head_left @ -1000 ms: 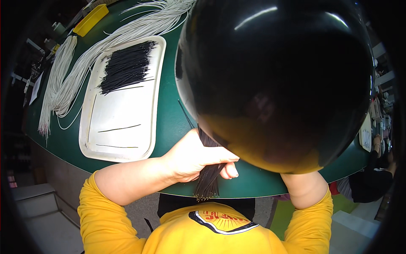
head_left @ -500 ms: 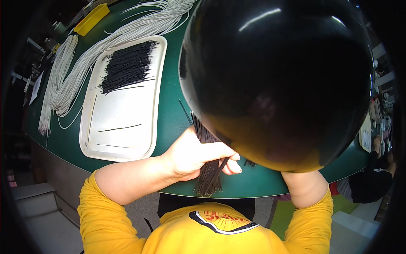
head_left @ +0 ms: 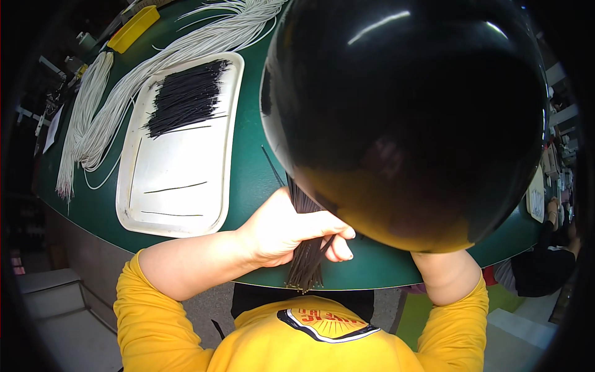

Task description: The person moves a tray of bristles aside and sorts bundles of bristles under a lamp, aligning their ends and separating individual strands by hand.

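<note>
My left hand (head_left: 297, 232) is closed round a bundle of thin black wires (head_left: 305, 263) near the front edge of the table. The wires' lower ends hang out below my fingers, and their upper part runs up beside a large glossy black dome (head_left: 403, 111). One loose strand sticks out at the upper left of the fist. Only the right forearm (head_left: 447, 273) shows, entering under the dome; the dome hides my right hand.
A white tray (head_left: 176, 220) holding a pile of black wires (head_left: 188, 96) and a few loose strands lies at left. Long white wire bundles (head_left: 102, 139) curve round it, with a yellow bin (head_left: 133, 29) behind. At far right, another person's arm (head_left: 548, 226) reaches toward a pale tray.
The black wires have shifted slightly in my left hand, their upper ends now more covered by the dome. The dark wire tips seen right of my left hand are out of sight.
</note>
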`<state>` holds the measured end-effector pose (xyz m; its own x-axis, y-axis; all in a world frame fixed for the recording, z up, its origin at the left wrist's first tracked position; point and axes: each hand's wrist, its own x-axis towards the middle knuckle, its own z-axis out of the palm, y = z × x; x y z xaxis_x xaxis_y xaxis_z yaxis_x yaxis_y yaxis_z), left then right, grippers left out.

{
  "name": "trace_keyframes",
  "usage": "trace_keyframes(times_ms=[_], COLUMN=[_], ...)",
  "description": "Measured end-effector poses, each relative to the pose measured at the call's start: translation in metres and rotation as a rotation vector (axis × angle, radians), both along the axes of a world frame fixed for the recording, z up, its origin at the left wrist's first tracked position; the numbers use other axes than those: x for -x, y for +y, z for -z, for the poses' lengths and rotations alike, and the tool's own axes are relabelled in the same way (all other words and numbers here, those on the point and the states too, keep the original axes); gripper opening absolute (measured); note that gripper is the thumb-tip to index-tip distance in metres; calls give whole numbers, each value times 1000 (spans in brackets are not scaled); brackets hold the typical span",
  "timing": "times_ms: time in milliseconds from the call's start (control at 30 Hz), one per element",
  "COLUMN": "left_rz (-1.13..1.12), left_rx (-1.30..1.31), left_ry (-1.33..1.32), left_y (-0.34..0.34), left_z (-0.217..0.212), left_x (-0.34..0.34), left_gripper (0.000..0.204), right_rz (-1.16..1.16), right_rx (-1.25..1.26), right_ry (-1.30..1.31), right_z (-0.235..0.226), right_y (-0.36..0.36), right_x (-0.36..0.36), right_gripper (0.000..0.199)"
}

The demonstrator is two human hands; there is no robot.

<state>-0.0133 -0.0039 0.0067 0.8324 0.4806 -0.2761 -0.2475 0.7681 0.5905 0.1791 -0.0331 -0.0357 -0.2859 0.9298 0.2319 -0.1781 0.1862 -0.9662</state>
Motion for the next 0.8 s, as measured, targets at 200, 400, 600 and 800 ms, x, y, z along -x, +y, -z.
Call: trace_keyframes(times_ms=[200, 400, 600, 800], left_rz=[-18, -46, -37, -20], left_rx=[-44, -63, -60, -62], left_ry=[-14, -40, -42, -38], left_y=[2, 2, 2, 1], left_z=[-4, -3, -3, -3], left_x=[1, 0, 1, 1], left_gripper=[12, 14, 16, 16], right_rz=[4, 3, 4, 4], right_rx=[-2, -2, -5, -6], right_ry=[-4, -6, -9, -11], right_z=[0, 0, -1, -1], right_y=[0, 1, 1, 2], right_x=[0, 0, -1, -1], right_gripper=[13, 13, 13, 12])
